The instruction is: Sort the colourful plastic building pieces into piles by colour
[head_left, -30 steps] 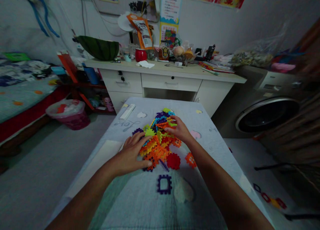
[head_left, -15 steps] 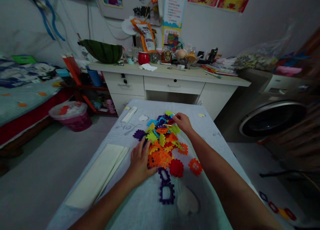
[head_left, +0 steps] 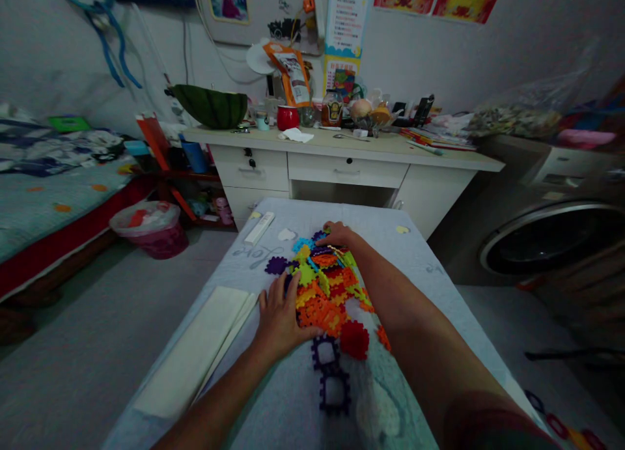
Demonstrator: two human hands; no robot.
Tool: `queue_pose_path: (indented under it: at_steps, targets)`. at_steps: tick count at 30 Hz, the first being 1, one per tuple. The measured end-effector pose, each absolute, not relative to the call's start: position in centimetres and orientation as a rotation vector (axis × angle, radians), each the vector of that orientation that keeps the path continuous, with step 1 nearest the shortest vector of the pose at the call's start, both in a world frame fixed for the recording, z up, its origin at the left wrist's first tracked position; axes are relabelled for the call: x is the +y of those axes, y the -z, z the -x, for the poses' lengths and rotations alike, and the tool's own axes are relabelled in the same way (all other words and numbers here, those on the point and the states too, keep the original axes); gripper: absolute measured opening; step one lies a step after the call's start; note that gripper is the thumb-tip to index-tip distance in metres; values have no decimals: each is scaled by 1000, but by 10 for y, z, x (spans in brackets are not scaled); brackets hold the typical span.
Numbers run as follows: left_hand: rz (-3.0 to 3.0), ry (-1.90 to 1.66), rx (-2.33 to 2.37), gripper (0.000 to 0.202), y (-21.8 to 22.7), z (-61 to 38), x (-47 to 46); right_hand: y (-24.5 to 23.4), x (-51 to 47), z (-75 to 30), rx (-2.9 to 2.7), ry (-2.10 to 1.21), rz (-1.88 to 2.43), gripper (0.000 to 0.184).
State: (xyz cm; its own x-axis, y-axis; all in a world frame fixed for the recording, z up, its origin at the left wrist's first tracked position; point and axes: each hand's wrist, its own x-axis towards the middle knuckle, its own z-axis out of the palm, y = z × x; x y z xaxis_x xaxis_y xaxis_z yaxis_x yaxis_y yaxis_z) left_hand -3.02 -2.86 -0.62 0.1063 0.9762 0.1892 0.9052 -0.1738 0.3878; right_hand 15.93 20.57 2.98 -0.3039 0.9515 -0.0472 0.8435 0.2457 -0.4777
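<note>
A heap of coloured interlocking plastic tiles (head_left: pixel 326 287) lies on the pale cloth-covered table (head_left: pixel 420 274). My left hand (head_left: pixel 280 316) rests flat against the heap's left near edge, fingers stretched out on orange pieces. My right hand (head_left: pixel 336 234) reaches over the heap to its far end, fingers curled down onto purple and blue tiles there. A red round tile (head_left: pixel 354 338) and purple square frames (head_left: pixel 331 372) lie just in front of the heap, near my right forearm.
A white folded sheet (head_left: pixel 198 349) lies on the table's left side, a white remote (head_left: pixel 260 227) at the far left. Beyond stands a cluttered white desk (head_left: pixel 342 160). A pink bin (head_left: pixel 151 227) and a bed are left, a washing machine (head_left: pixel 547 235) right.
My right hand has moved from the heap's right side to its far end. My left hand shifted slightly along the near left edge. The camera view moved closer and lower.
</note>
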Motion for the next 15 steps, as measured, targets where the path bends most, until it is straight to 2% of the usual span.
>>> queue_pose_path:
  at_steps: [3,6,11,15]
  targets:
    - [-2207,-639,1889,118,8,30,-25,-34,201,-155,-2270,-705,1684,43]
    - [-2193,-675,1873,117,10,27,-20,-34,191,-159,-2274,-754,1615,31]
    - [-2168,-697,1826,117,9,24,-7,-34,168,-171,-2218,-920,1468,25]
    - [-2198,-726,1705,121,9,25,9,-51,146,-183,-2098,-1114,1143,23]
